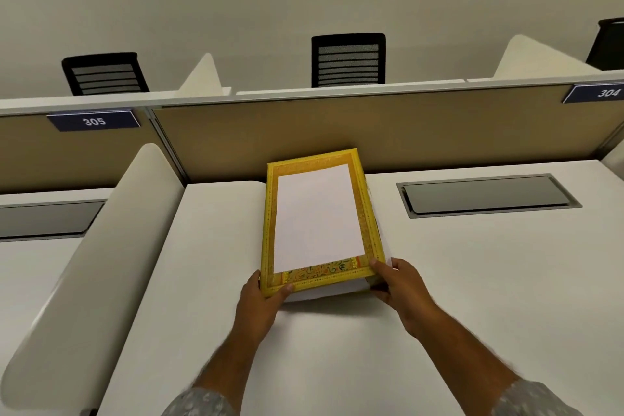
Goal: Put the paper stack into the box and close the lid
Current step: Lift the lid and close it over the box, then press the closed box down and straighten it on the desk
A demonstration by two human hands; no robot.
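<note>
A flat yellow patterned box (366,213) lies on the white desk, its far end against the partition. Its lid (324,275) has a large white rectangle on its top face. Under the lid's near edge shows a white strip, the paper stack (326,293), and the lid sits slightly above it there. My left hand (258,304) grips the lid's near-left corner, thumb on top. My right hand (401,292) grips the near-right corner in the same way. The inside of the box is hidden by the lid.
The white desk (337,348) spreads around the box. A rounded white divider (101,246) stands at the left. A grey cable hatch (486,194) is set into the desk at the right. A tan partition (439,132) closes the back, with black chairs beyond.
</note>
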